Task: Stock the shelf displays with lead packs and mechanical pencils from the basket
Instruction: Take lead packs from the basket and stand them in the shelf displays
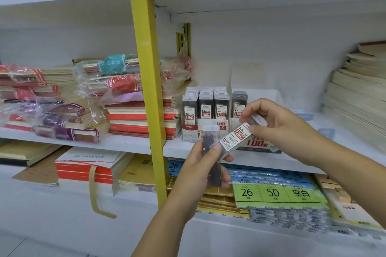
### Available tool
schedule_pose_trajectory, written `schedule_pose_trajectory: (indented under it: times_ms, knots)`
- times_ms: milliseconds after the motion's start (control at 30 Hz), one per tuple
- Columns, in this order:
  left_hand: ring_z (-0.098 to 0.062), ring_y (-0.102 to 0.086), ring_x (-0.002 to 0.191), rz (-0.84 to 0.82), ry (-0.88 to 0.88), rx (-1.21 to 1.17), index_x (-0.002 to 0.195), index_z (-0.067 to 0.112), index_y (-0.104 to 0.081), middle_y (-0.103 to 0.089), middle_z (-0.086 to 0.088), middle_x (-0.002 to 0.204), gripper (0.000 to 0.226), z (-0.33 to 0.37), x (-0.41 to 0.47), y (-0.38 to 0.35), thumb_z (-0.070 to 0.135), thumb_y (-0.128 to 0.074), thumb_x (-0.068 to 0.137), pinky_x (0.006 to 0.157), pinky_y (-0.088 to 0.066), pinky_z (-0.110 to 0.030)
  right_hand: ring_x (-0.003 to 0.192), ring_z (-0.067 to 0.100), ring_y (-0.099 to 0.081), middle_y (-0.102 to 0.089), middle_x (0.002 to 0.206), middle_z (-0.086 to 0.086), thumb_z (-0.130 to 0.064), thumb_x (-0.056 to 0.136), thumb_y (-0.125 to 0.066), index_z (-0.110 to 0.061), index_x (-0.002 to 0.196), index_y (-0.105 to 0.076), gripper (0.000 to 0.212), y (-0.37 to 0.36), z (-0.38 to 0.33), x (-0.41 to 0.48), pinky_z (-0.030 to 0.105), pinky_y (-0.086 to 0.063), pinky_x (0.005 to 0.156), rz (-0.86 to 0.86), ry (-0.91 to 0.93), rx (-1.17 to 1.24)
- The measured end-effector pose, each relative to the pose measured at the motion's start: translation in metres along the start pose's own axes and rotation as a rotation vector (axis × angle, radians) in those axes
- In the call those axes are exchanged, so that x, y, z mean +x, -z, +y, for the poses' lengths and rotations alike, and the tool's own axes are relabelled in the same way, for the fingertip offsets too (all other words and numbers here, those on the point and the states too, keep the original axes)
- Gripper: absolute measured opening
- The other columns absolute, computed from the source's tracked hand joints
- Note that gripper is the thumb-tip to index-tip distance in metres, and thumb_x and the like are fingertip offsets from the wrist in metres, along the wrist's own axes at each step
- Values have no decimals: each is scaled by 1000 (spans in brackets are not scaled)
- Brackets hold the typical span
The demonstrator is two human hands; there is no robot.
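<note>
My left hand [201, 170] grips an upright stack of lead packs [211, 137] with clear caps, just below the shelf edge. My right hand [277, 125] pinches one lead pack [235, 136] by its top end; that pack is tilted, its red-and-white 0.5 label facing me, and its lower end lies against the left hand's stack. Behind my hands stands a white display box [189, 132] on the middle shelf, filled with three rows of 0.5 HB lead packs [205, 103]. To its right, a second display holds a single 0.7 lead pack [239, 103]. No basket or pencil is in view.
A yellow upright post [147, 81] divides the shelving left of the displays. Wrapped notebook bundles [94, 98] fill the shelf to the left, and a tall paper stack [357, 94] stands at the right. The lower shelf holds green and blue paper packs [275, 193] and red-edged books [83, 170].
</note>
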State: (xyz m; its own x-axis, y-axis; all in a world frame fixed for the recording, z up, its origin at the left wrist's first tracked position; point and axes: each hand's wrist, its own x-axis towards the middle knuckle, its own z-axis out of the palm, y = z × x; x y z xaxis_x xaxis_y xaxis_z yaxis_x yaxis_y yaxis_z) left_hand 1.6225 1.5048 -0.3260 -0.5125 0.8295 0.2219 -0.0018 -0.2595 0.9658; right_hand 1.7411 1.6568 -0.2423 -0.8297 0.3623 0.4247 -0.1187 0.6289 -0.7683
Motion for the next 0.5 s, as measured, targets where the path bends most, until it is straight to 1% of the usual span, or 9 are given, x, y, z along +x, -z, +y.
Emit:
schedule_pose_trajectory:
  times_ms: [33, 100, 200, 267, 333, 400, 433, 467, 500]
  knots:
    - [-15, -66, 64, 19, -8, 9, 123, 39, -58, -75, 0, 98, 29, 0, 0, 1, 43, -59, 95, 62, -57, -28, 105, 14, -63, -67, 103, -10, 4, 89, -59, -35, 94, -62, 39, -1, 0, -1, 39, -54, 89, -7, 14, 15]
    - [-14, -64, 63, 48, -24, 17, 119, 43, -59, -75, -1, 96, 24, -1, 0, 4, 29, -59, 99, 61, -56, -27, 100, 12, -67, -68, 106, -9, 3, 87, -64, -32, 100, -61, 38, -2, 2, 0, 33, -58, 82, 21, 14, 94]
    - [-13, -63, 62, 68, -45, 26, 116, 45, -59, -74, -1, 94, 25, 0, 0, 5, 26, -59, 100, 60, -55, -26, 92, 16, -72, -73, 102, -1, 0, 83, -69, -18, 108, -60, 32, -8, 7, 3, 25, -59, 74, 134, -51, 261]
    - [-13, -62, 62, 74, -51, 37, 117, 43, -58, -74, 0, 94, 24, 0, 1, 5, 26, -59, 100, 60, -55, -26, 91, 22, -72, -75, 97, 4, 0, 82, -69, -14, 107, -59, 30, -11, 9, 4, 27, -59, 71, 162, -86, 317]
    - [-13, -63, 62, 89, -47, 49, 116, 40, -59, -74, 0, 93, 20, 0, 2, 5, 27, -59, 100, 60, -55, -25, 87, 24, -73, -75, 96, 3, -1, 83, -69, -17, 104, -60, 28, -9, 7, 5, 33, -60, 70, 180, -85, 277]
    - [-13, -65, 62, 102, -34, 61, 111, 34, -61, -73, -1, 88, 11, 0, 3, 6, 29, -57, 101, 60, -56, -25, 81, 23, -73, -75, 96, -2, -4, 82, -69, -23, 99, -60, 27, 4, 1, 10, 31, -60, 65, 268, -35, 200]
    - [-14, -66, 62, 109, -23, 63, 107, 34, -61, -73, -2, 85, 10, 0, 4, 6, 29, -54, 102, 60, -57, -25, 79, 21, -73, -75, 95, -4, -6, 82, -69, -26, 98, -59, 28, 13, -4, 14, 28, -60, 63, 324, 10, 163]
    - [-15, -68, 63, 120, -15, 64, 102, 39, -62, -74, -2, 84, 15, 0, 5, 7, 28, -52, 103, 61, -58, -26, 79, 20, -73, -74, 95, -5, -6, 82, -70, -27, 98, -57, 29, 23, -9, 18, 27, -60, 63, 370, 60, 130]
    - [-16, -69, 64, 132, -10, 64, 96, 45, -62, -74, -2, 85, 25, 0, 6, 7, 25, -49, 105, 62, -59, -28, 80, 19, -73, -74, 94, -4, -6, 83, -70, -29, 97, -55, 31, 31, -15, 22, 28, -60, 64, 397, 108, 98]
